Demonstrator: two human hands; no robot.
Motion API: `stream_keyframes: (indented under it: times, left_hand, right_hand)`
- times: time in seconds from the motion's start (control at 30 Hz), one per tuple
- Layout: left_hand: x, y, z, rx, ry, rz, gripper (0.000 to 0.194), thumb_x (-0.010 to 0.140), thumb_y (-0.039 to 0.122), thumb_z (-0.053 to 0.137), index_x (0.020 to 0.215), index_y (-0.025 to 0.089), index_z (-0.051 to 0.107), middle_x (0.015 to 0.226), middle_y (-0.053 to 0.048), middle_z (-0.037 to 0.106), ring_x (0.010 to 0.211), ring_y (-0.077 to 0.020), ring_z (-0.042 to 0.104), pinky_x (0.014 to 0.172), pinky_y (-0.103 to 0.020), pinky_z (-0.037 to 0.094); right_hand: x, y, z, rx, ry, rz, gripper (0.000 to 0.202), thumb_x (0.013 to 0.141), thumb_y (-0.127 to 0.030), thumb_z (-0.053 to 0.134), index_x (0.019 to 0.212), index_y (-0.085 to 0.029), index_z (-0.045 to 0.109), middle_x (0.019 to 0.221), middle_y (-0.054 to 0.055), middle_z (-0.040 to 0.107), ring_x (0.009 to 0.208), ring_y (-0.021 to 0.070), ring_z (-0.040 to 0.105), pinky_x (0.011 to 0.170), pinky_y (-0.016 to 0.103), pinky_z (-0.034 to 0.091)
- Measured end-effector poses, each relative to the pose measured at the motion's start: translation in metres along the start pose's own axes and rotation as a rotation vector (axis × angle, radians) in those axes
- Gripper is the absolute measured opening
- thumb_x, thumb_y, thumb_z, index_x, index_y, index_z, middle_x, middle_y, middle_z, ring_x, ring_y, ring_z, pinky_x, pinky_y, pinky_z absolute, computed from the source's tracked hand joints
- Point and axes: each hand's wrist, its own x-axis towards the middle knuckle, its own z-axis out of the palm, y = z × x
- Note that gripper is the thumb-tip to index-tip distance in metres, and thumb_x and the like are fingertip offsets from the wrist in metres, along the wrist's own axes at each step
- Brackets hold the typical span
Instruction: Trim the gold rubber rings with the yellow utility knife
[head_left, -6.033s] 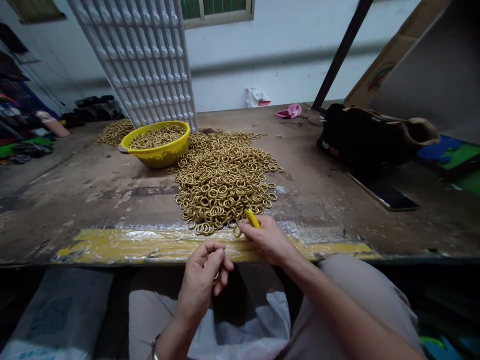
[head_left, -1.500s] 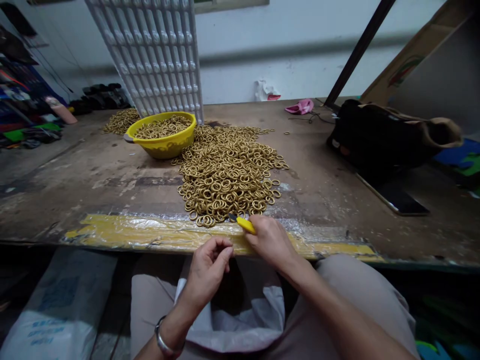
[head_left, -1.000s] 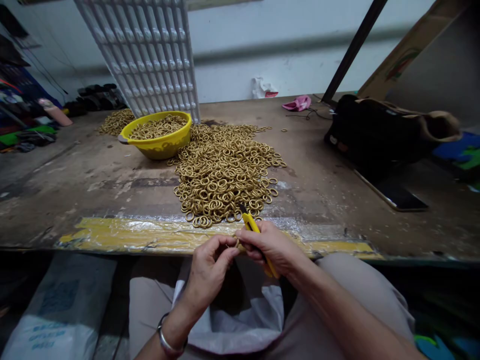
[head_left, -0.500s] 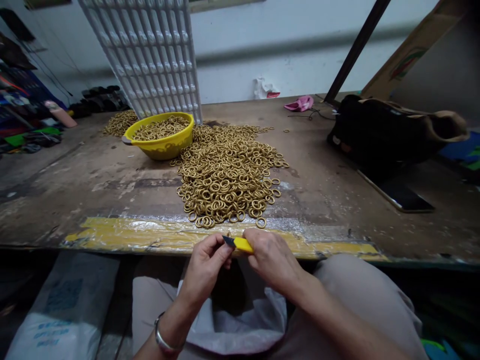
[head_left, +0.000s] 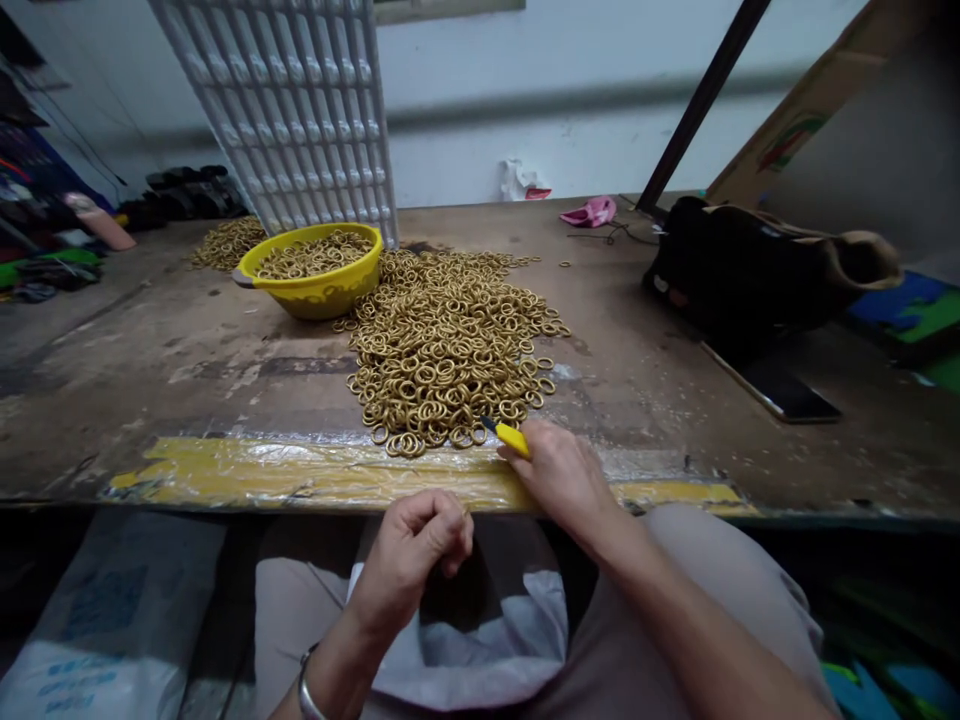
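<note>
My right hand (head_left: pixel 561 468) is closed around a yellow utility knife (head_left: pixel 513 438), its dark blade pointing left at the near edge of a pile of brass-coloured rings (head_left: pixel 450 350). Below the table edge, my left hand (head_left: pixel 426 538) is curled with thumb against fingers. Whatever it may hold is hidden by the fingers. Under it, a white sack (head_left: pixel 480 680) gapes between the knees, its inside dark. A yellow basin (head_left: pixel 322 295) filled with the same rings stands at the pile's left.
Yellow tape (head_left: pixel 300 478) covers the table's front edge. A ribbed clear plastic panel (head_left: pixel 292 120) rises behind the basin. To the right lie a black bag (head_left: pixel 735 270) and a phone (head_left: pixel 780 385). A pink cloth (head_left: pixel 591 211) lies at the back. Another printed sack (head_left: pixel 112 620) sits lower left.
My right hand has moved up and away from my left hand, carrying the knife to the pile's edge. My left hand has dropped slightly and curled tighter. The view has shifted a little.
</note>
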Motion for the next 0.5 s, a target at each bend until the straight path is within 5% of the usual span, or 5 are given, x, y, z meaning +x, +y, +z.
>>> stream_keyframes:
  times: [0.1, 0.2, 0.27, 0.37, 0.5]
  left_hand:
    - [0.003, -0.006, -0.006, -0.180, 0.054, -0.161, 0.014, 0.084, 0.031, 0.059, 0.086, 0.018, 0.054, 0.060, 0.001, 0.054, 0.045, -0.0074, 0.042, 0.041, -0.018, 0.028]
    - [0.004, -0.005, -0.007, -0.243, 0.056, -0.236, 0.027, 0.081, 0.035, 0.059, 0.101, 0.017, 0.056, 0.078, -0.005, 0.061, 0.055, -0.0119, 0.052, 0.038, -0.017, 0.033]
    - [0.005, -0.005, -0.006, -0.106, 0.106, -0.215, 0.026, 0.080, 0.036, 0.060, 0.095, 0.014, 0.060, 0.083, -0.008, 0.062, 0.058, -0.0122, 0.053, 0.037, -0.017, 0.035]
    - [0.005, -0.009, -0.002, 0.207, 0.225, -0.127, 0.022, 0.080, 0.030, 0.063, 0.097, 0.015, 0.061, 0.077, -0.004, 0.062, 0.054, -0.0096, 0.050, 0.041, -0.017, 0.036]
    - [0.005, -0.014, 0.004, 0.435, 0.205, 0.011, 0.016, 0.083, 0.025, 0.060, 0.097, 0.018, 0.064, 0.085, -0.005, 0.064, 0.065, -0.0125, 0.054, 0.054, -0.021, 0.043]
  right_hand:
    - [0.005, -0.003, 0.005, -0.029, -0.071, 0.005, 0.013, 0.083, -0.024, 0.053, 0.081, -0.016, 0.063, 0.086, 0.011, 0.068, 0.076, 0.0209, 0.062, 0.060, 0.027, 0.034]
    - [0.008, -0.005, 0.003, 0.123, -0.095, 0.018, 0.011, 0.077, -0.019, 0.054, 0.070, -0.015, 0.060, 0.072, 0.008, 0.065, 0.066, 0.0180, 0.059, 0.055, 0.025, 0.032]
    - [0.006, -0.007, -0.001, 0.435, -0.168, 0.036, 0.018, 0.077, -0.024, 0.052, 0.060, -0.016, 0.053, 0.056, 0.001, 0.055, 0.052, 0.0123, 0.050, 0.049, 0.023, 0.029]
    - [-0.001, -0.012, -0.004, 1.041, -0.467, 0.119, 0.027, 0.077, -0.035, 0.051, 0.057, -0.019, 0.045, 0.045, -0.006, 0.040, 0.038, 0.0067, 0.033, 0.038, 0.020, 0.024]
    - [-0.010, -0.016, -0.006, 1.451, -0.776, 0.227, 0.025, 0.068, -0.035, 0.061, 0.059, -0.018, 0.044, 0.046, -0.007, 0.043, 0.035, 0.0037, 0.030, 0.033, 0.016, 0.023]
